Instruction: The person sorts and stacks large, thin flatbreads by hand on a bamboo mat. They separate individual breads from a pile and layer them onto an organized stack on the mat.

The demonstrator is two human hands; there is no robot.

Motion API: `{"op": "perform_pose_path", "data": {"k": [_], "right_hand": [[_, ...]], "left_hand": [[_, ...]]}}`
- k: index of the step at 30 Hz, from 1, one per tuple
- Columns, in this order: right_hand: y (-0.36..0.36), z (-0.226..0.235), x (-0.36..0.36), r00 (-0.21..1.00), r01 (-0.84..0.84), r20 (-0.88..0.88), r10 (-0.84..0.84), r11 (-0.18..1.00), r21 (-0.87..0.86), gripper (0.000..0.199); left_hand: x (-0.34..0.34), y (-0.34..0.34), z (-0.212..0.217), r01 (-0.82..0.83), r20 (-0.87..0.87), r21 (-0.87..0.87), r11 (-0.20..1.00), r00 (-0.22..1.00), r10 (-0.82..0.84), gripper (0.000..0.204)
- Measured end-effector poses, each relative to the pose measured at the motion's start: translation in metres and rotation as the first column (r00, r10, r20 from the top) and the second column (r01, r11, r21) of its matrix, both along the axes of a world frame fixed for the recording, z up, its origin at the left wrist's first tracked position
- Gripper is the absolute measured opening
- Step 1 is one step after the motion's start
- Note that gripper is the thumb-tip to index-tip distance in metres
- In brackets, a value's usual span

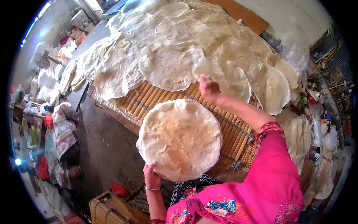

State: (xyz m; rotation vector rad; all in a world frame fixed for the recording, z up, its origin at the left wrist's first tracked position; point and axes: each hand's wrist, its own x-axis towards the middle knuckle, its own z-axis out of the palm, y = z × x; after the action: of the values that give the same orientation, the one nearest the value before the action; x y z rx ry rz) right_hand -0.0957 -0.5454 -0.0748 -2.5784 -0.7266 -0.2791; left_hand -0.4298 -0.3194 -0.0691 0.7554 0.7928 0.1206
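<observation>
A round stack of thin, pale pancakes (182, 138) with a browned middle lies in front of my body. My left hand (152, 177) grips its lower left rim, thumb on top and fingers partly hidden beneath. Beyond the stack, my right hand (209, 89) is closed, its fingertips pinching the edge of a thin, translucent pancake (229, 80). That pancake lies among many others like it, overlapping in a wide layer. Under the layer and the stack shows a slatted bamboo mat (140, 98).
More sheets hang at the right (294, 130). A fan (43, 56) and plastic bags (64, 125) stand along the left side. Near my left forearm is a wooden stool-like piece (112, 209). A brown board (242, 15) lies at the far side, and sticks (330, 61) lean at the far right.
</observation>
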Motion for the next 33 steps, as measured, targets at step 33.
{"op": "perform_pose_path", "data": {"k": [33], "right_hand": [[0.011,0.004,-0.230,0.355,0.065,-0.664,0.658,0.691,0.720,0.019]], "left_hand": [[-0.004,-0.059,0.030,-0.038,0.203,0.145,0.989,0.979,0.008,0.042]]}}
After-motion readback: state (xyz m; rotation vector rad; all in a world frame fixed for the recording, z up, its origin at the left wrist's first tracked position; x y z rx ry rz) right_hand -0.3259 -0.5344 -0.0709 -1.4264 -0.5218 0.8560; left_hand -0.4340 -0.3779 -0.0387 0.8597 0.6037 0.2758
